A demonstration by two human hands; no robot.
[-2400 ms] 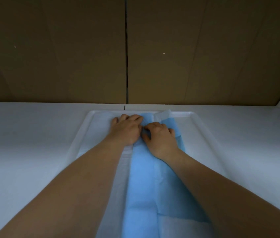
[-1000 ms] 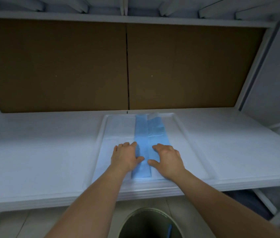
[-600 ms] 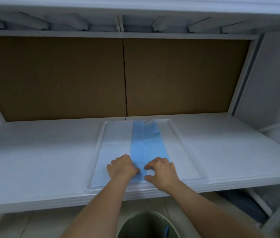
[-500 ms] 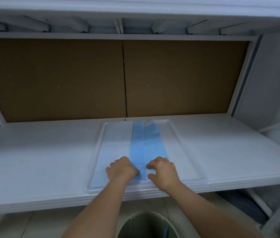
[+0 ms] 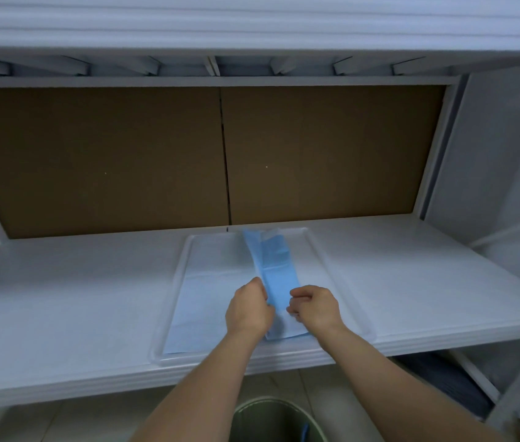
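Both our hands have come up off the tray since half a second ago, when their knuckles lay low on the near end of the blue sheet; that end now rides up between them, and the strip slants slightly to the left as it runs away from us. Our left hand [image 5: 247, 309] curls its fingers [image 5: 260, 287] tightly round the left edge of the blue sheet [image 5: 273, 266], while our right hand [image 5: 314, 306] pinches the right edge with bent fingers [image 5: 300, 293], none of them spread. We see the sheet folded into a long narrow strip, reaching from our fingertips to the far rim of the clear tray [image 5: 173, 298], where a paler flap stands up a little. Left of our fingers and under our knuckles a pale liner [image 5: 214, 282] covers the tray floor. Our wrists cross the tray's near rim, and the tray rests on a white shelf [image 5: 61, 298]. Well beyond our fingertips stands a brown back board [image 5: 92, 161]. Below our forearms, nearer to us than the fingers, shows the rim of a green bin [image 5: 271, 419]
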